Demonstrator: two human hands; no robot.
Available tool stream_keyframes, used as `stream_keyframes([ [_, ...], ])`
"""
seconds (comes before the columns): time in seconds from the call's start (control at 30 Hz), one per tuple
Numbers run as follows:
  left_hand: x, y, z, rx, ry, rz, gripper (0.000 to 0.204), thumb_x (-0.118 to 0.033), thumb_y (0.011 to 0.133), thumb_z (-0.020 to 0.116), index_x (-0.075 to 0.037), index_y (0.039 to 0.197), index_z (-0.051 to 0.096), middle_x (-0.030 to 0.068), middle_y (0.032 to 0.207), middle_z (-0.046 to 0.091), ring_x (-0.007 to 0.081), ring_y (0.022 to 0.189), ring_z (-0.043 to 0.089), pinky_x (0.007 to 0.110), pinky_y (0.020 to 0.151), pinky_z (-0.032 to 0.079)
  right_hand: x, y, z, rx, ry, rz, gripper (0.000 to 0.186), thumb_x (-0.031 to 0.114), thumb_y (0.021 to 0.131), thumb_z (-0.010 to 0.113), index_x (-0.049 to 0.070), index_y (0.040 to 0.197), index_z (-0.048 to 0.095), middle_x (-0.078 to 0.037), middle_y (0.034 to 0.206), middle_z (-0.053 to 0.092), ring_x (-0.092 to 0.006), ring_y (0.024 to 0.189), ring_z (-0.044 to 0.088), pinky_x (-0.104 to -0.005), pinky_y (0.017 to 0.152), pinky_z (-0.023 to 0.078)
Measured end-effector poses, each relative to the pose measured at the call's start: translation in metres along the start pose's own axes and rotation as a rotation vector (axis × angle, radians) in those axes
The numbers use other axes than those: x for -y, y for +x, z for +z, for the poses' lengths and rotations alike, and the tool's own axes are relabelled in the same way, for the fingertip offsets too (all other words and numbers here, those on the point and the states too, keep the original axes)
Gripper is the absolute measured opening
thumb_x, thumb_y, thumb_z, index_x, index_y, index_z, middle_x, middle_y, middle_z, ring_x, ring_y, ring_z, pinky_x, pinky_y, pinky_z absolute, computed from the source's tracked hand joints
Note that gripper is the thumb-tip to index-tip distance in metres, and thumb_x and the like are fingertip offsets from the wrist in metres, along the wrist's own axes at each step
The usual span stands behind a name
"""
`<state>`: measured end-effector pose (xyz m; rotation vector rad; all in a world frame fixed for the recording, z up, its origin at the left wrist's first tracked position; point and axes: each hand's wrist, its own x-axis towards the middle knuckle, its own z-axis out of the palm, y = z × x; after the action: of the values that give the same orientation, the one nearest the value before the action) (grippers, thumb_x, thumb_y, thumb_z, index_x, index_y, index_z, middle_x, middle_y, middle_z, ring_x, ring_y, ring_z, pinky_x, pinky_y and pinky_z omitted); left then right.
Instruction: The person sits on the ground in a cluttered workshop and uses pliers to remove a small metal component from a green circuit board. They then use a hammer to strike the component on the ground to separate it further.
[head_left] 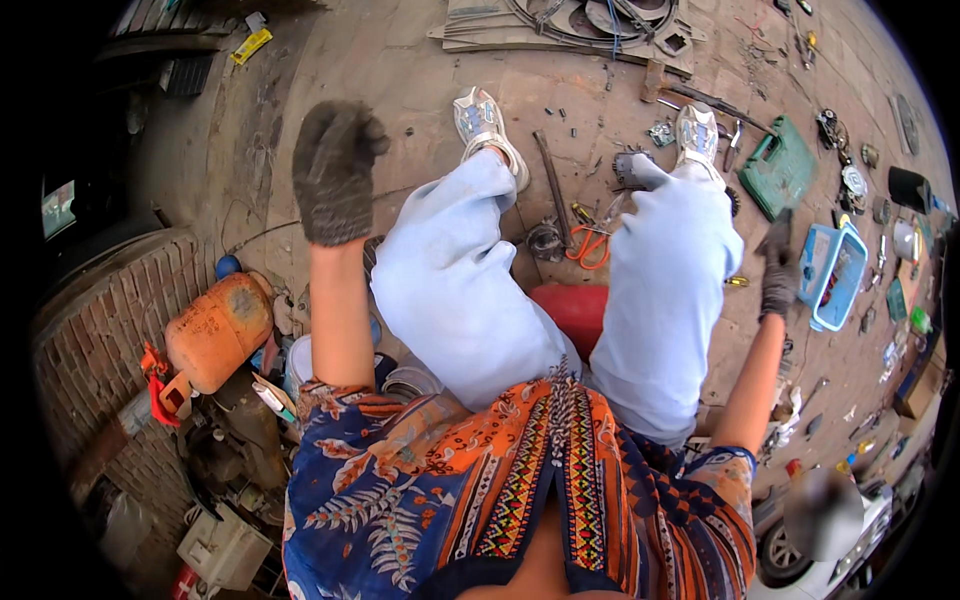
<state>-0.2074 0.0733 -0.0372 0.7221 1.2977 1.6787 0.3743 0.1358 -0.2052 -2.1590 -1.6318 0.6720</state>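
My gloved left hand [337,170] is raised at left of my legs with its fingers curled; whatever they hold, if anything, is hidden. My gloved right hand [777,260] is open and slightly blurred, beside a blue plastic basket [815,260] and below a green case [775,170]. Between my legs lie a red object [568,315], orange-handled scissors [590,245] and a long metal bar [551,185].
An orange gas cylinder [220,330] stands by a brick wall [105,350] on the left. A hammer [655,82] lies near a fan assembly [570,30] at the top. Scattered tools and parts cover the right side, and a car wheel [782,550] shows bottom right.
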Motion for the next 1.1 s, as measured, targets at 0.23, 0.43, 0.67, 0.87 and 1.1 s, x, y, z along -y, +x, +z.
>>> stream_keyframes([
  [0.23,0.063,0.077,0.021,0.44,0.719,0.151,0.018,-0.014,0.084,0.059,-0.002,0.099,0.059,0.0049,0.09,0.06,0.0144,0.079,0.057,0.027,0.07,0.047,0.273,0.087,-0.067,0.161,-0.053,-0.545,0.025,0.02,0.085,0.06,0.002,0.103,0.059,-0.011,0.093,0.064,-0.0175,0.086,0.059,-0.0291,0.08,0.045],
  [0.43,0.149,0.093,0.025,0.864,1.019,0.277,0.024,-0.014,0.077,0.06,-0.006,0.099,0.058,0.0142,0.101,0.055,0.0335,0.095,0.054,0.04,0.083,0.044,0.297,0.097,0.102,0.854,-0.144,-0.48,0.024,0.023,0.082,0.063,0.002,0.093,0.062,-0.008,0.081,0.064,-0.017,0.073,0.058,-0.0292,0.072,0.047],
  [0.67,0.216,0.098,0.012,1.025,1.217,0.507,0.06,-0.016,0.071,0.063,-0.006,0.127,0.043,0.0139,0.135,0.038,0.0303,0.126,0.034,0.04,0.103,0.031,0.268,0.037,0.222,0.81,0.344,0.13,0.03,0.026,0.084,0.062,-0.001,0.097,0.063,-0.004,0.085,0.064,-0.0119,0.074,0.057,-0.0255,0.068,0.045],
  [0.87,0.251,0.094,0.008,1.193,1.309,0.558,0.073,-0.017,0.069,0.064,-0.013,0.135,0.034,0.0095,0.14,0.034,0.0283,0.131,0.028,0.04,0.109,0.022,0.259,-0.001,0.223,0.757,0.453,0.272,0.033,0.024,0.085,0.062,-0.001,0.106,0.06,-0.005,0.093,0.064,-0.0113,0.082,0.056,-0.024,0.074,0.044],
  [1.1,0.245,0.098,0.017,1.081,1.345,0.708,0.055,-0.025,0.075,0.058,-0.013,0.127,0.045,0.0087,0.135,0.04,0.0275,0.128,0.033,0.041,0.108,0.024,0.243,-0.005,0.243,0.486,0.313,0.156,0.033,0.021,0.084,0.063,-0.002,0.108,0.059,-0.008,0.095,0.063,-0.0126,0.081,0.058,-0.0251,0.072,0.047],
])
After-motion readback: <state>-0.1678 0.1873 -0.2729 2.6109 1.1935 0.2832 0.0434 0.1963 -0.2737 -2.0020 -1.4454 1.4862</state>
